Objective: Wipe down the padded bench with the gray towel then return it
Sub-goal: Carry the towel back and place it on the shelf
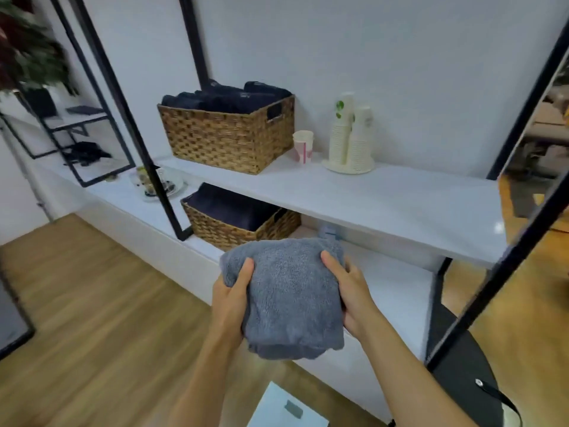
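Loosely bundled gray towel (289,297): soft, light, floppy terry, likely to sag unless gripped at both sides. Left hand (229,303) and right hand (354,300) clasp its flanks, fingers curled closed, before the lower shelf (394,291), beside a wicker basket (240,223).

- On the white upper shelf (385,204) I see a wicker basket (228,140) full of dark folded cloth.
- Beside it stands a single paper cup (303,147), then two stacks of cups (349,134).
- Below sits a second wicker basket (234,223).
- Wood floor (92,297) lies at left.
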Available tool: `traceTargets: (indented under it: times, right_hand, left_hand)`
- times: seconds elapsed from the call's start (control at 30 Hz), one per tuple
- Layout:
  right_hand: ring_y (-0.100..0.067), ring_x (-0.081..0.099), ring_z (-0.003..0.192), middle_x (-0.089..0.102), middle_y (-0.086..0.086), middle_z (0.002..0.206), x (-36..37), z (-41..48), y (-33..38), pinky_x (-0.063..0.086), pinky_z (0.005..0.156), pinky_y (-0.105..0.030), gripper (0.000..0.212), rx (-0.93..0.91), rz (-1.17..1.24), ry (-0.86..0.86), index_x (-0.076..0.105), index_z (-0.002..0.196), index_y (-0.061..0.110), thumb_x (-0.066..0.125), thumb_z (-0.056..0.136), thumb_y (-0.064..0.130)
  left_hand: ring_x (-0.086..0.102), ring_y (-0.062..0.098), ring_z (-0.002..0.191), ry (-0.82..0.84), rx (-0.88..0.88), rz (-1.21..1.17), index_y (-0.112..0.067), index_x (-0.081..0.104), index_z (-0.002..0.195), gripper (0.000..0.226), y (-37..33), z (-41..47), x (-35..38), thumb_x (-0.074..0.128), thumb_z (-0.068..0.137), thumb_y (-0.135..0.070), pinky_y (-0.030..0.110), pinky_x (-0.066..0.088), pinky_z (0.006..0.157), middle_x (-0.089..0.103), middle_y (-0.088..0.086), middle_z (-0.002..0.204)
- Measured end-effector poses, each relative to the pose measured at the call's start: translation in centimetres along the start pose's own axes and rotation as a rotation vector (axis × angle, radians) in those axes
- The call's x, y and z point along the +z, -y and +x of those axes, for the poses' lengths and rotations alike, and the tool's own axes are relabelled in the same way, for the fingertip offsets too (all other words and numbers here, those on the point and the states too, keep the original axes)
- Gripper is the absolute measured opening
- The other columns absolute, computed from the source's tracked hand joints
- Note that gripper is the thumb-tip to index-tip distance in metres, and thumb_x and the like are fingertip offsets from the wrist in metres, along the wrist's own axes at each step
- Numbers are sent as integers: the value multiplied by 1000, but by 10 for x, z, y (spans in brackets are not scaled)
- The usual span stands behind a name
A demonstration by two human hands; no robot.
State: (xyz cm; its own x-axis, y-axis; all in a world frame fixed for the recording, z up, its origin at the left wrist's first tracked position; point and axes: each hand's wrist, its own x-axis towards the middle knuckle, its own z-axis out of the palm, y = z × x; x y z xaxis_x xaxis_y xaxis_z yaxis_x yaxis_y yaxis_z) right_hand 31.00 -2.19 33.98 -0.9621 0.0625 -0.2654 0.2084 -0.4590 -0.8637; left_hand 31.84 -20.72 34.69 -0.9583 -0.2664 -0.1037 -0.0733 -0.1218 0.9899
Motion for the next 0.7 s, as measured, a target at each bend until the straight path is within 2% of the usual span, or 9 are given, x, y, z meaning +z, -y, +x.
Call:
traceTargets:
  times: [0.1,0.17,0.23,0.33,0.47,0.57,0.63,0.7]
  right_hand:
    - [-20,70,101,73,-2,112,-11,39,-24,56,77,-36,32,-10,-31,-109,61,119,24,70,88,28]
    - [-22,68,105,70,-4,119,-24,60,-43,56,78,-36,44,-9,-79,-176,57,123,25,74,83,16]
    - [-23,67,106,66,-5,122,-40,81,-61,57,76,-35,57,-24,-89,-279,52,128,24,76,80,9]
    - [-20,68,101,65,-6,120,-71,116,-89,57,71,-30,55,-74,-83,-438,51,127,19,78,80,15]
    - [-24,68,98,69,-8,113,-129,173,-120,57,73,-35,48,-141,-96,-588,53,124,18,77,82,20]
    - [-27,67,100,69,-8,113,-181,224,-133,57,81,-41,43,-174,-129,-642,54,124,24,74,86,25]
    - [-28,68,100,70,-7,112,-216,259,-137,57,85,-44,37,-186,-175,-663,56,121,26,71,88,35]
    - [-28,69,99,71,-8,109,-247,292,-139,58,80,-42,36,-182,-209,-648,58,118,19,69,88,35]
  left_hand:
    - [70,18,96,121,-74,9,-20,67,110,38,39,61,9,66,85,-49,39,57,85,74,2,102]
    - [70,19,99,206,-114,14,-18,67,112,41,67,94,17,68,84,-48,42,57,87,74,2,106]
    - [70,19,96,259,-149,6,-17,68,105,32,97,125,31,70,85,-42,37,59,81,74,3,103]
    - [70,15,88,333,-196,-26,-19,67,98,22,145,165,63,71,86,-36,26,57,67,73,0,96]
    - [71,24,91,443,-325,-88,-13,67,109,24,217,214,119,70,87,-24,33,58,70,75,8,100]
    - [68,31,87,513,-423,-122,-7,66,109,27,266,249,171,57,84,-7,33,54,63,73,20,101]
    - [67,29,81,537,-392,-124,-5,65,107,28,292,269,207,54,82,-3,28,53,56,72,20,96]
    - [67,25,79,517,-323,-145,-8,64,103,22,316,288,238,53,85,-3,26,52,56,71,15,93]
